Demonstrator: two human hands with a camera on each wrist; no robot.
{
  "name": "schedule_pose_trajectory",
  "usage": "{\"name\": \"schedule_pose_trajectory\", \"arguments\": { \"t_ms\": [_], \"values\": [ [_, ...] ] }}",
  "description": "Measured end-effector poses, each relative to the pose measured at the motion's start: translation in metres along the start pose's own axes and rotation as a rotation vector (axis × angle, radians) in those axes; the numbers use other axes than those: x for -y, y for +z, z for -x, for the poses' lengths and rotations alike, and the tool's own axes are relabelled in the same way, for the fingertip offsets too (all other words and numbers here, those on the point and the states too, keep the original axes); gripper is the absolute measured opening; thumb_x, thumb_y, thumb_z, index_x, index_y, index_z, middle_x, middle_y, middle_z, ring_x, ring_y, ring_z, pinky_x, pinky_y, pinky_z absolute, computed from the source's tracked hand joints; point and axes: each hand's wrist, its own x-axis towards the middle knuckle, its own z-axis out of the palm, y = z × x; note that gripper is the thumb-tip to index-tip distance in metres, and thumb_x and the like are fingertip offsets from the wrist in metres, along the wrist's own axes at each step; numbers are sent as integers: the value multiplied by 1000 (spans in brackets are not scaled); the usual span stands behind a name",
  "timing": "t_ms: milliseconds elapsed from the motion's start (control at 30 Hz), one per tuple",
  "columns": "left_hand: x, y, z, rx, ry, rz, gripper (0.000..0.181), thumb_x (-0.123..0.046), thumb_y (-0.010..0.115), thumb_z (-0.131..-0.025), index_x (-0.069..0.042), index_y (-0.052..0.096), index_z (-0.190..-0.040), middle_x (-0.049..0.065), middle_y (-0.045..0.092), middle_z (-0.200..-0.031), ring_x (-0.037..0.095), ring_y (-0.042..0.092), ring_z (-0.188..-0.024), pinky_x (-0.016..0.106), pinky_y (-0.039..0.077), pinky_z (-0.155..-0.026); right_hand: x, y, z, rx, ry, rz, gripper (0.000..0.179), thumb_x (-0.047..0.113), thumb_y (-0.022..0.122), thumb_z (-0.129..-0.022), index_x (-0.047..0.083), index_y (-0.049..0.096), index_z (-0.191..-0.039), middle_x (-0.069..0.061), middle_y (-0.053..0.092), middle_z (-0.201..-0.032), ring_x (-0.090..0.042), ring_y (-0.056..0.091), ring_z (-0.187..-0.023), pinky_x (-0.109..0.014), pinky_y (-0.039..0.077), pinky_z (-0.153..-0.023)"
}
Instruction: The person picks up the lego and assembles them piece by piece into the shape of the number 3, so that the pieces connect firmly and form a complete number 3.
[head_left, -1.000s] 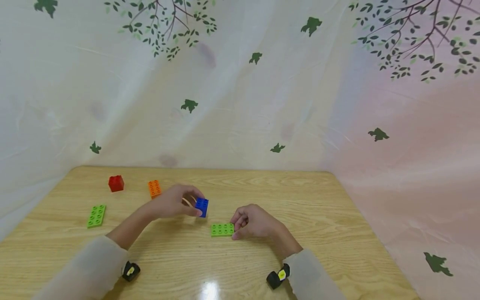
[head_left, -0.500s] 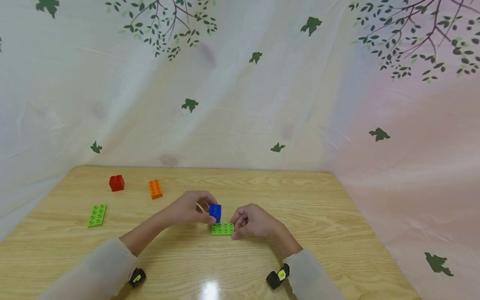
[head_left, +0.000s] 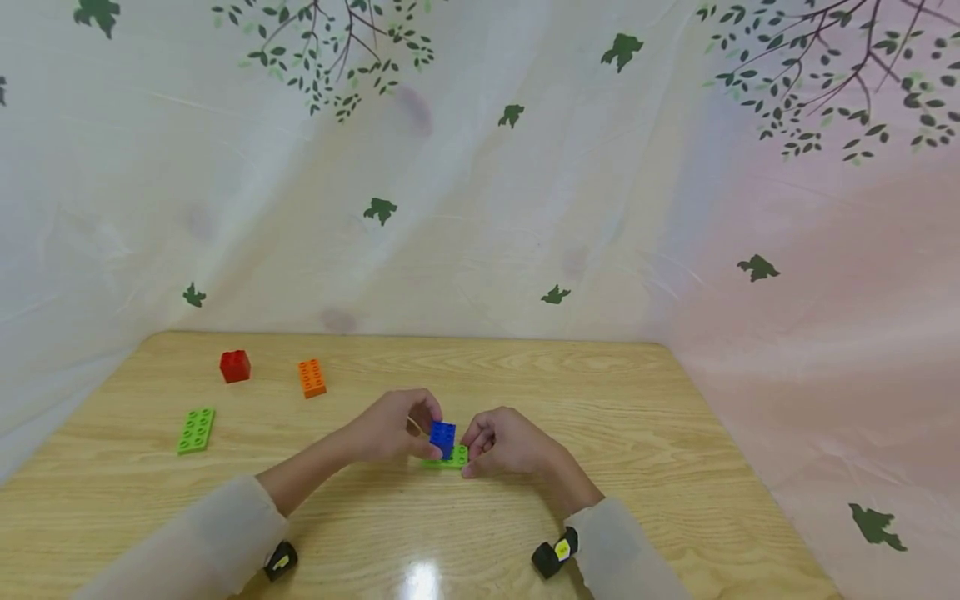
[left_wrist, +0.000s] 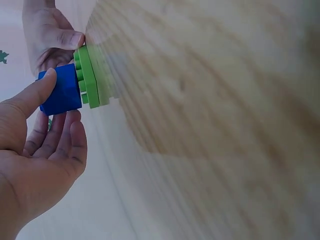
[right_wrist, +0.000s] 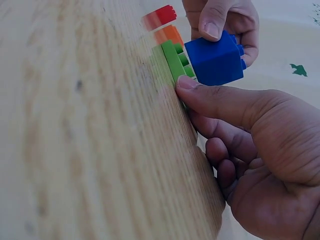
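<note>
Between the thumb and fingers of my left hand [head_left: 390, 427] is a blue building brick [head_left: 442, 437], studs up, a little tilted. It sits over a flat green building brick [head_left: 461, 456] that lies on the table. In the left wrist view the blue brick [left_wrist: 62, 91] is right at the green studs [left_wrist: 80, 75]; whether they are pressed together I cannot tell. My right hand [head_left: 513, 443] pinches the right end of the green brick. The right wrist view shows my thumb [right_wrist: 220, 102] on the green brick [right_wrist: 172, 60], close beside the blue one [right_wrist: 214, 60].
A red brick [head_left: 236, 367], an orange brick [head_left: 312, 378] and a second flat green brick [head_left: 196, 430] lie apart on the left of the wooden table [head_left: 600, 400]. A pale curtain [head_left: 450, 167] with leaf prints hangs behind the table's far edge.
My left hand has carried the blue brick rightward and toward me, from left of the green brick to over it. The right hand and the green brick have stayed in place.
</note>
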Motion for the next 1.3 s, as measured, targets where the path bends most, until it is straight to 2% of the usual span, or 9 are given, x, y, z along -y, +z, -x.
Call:
{"name": "schedule_pose_trajectory", "arguments": {
  "t_ms": [300, 600, 1000, 1300],
  "values": [
    [-1, 9, -1, -24, 0, -4, 39, -18, 90, -79, -9, 61, -104, -1, 67, -96, 17, 64, -92, 33, 56, -86, -1, 1, -1, 7, -18, -9, 27, 13, 90, -80, 9, 71, -98, 2, 72, -81, -12, 67, -74, -25, 56, -69],
    [-6, 13, 2, -23, 18, 21, 38, -17, 90, -80, -8, 61, -104, -1, 67, -96, 18, 65, -92, 31, 57, -85, -1, 1, -1, 7, -25, 1, 26, 13, 89, -80, 9, 70, -98, 4, 72, -81, -12, 67, -73, -26, 56, -68],
    [-5, 18, 1, -45, 56, 40, 39, -16, 90, -80, -8, 61, -104, -1, 68, -97, 17, 67, -92, 32, 58, -85, -2, 1, -2, 17, -18, -16, 23, 14, 89, -80, 10, 70, -92, 1, 70, -78, -10, 63, -69, -25, 53, -64],
    [-4, 19, 2, -54, 57, 44, 38, -12, 90, -79, -7, 61, -103, -1, 68, -96, 15, 67, -90, 29, 58, -82, 0, 2, -3, 21, -5, -33, 24, 13, 90, -80, 9, 70, -93, -1, 70, -79, -12, 63, -70, -26, 53, -64]
  ]
}}
